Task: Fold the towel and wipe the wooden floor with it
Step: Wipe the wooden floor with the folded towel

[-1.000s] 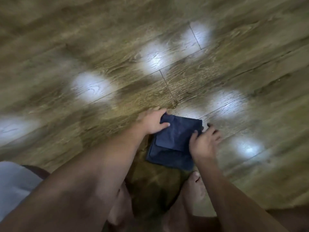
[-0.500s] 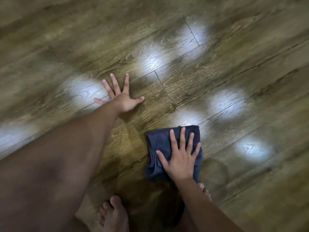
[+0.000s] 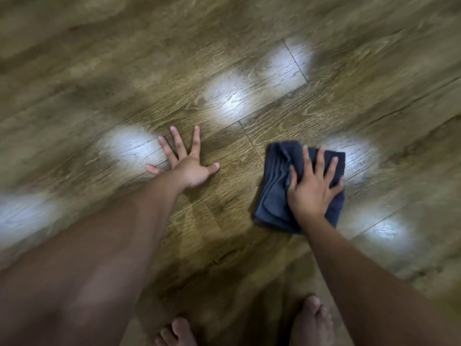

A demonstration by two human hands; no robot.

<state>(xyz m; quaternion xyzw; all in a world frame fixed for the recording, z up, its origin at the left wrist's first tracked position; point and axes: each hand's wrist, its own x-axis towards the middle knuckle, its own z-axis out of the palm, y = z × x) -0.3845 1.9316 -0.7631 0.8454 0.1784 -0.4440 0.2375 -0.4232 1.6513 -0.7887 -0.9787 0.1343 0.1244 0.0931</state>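
The right hand (image 3: 311, 188), fingers spread flat, is pressing the folded towel (image 3: 277, 188) against the wooden floor (image 3: 249, 101), evidently for wiping pressure, while the left hand (image 3: 187, 166), splayed and empty, is bracing apart from it.

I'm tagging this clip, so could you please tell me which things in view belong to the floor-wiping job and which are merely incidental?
Part of the job:
- folded dark blue towel
- right hand pressing on it
- wooden floor

Incidental:
- left hand spread flat on the floor
- bare feet
- light reflections
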